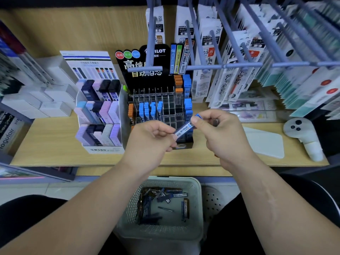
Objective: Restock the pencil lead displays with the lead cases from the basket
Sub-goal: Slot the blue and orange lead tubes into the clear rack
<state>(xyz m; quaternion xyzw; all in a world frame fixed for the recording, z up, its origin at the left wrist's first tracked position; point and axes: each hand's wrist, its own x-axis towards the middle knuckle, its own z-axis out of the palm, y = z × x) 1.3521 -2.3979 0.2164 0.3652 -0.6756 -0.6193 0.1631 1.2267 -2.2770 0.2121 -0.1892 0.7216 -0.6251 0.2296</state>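
Note:
A blue-capped lead case (184, 130) is held tilted between both hands, just in front of the black Pilot display (161, 107). My left hand (152, 138) pinches its lower end; my right hand (219, 131) pinches the blue cap at the upper end. The display's clear grid holds several blue and orange cases on its left and right sides, with open slots in the middle. Below, between my forearms, the pale perforated basket (196, 184) holds several dark blue lead cases (161, 199).
A white Mono display (99, 116) with pastel and dark cases stands left of the Pilot display. Refill packets hang on grey hooks (239, 65) overhead right. White boxes (36, 102) sit far left; a white tray (265, 144) and white controller (301, 135) lie right.

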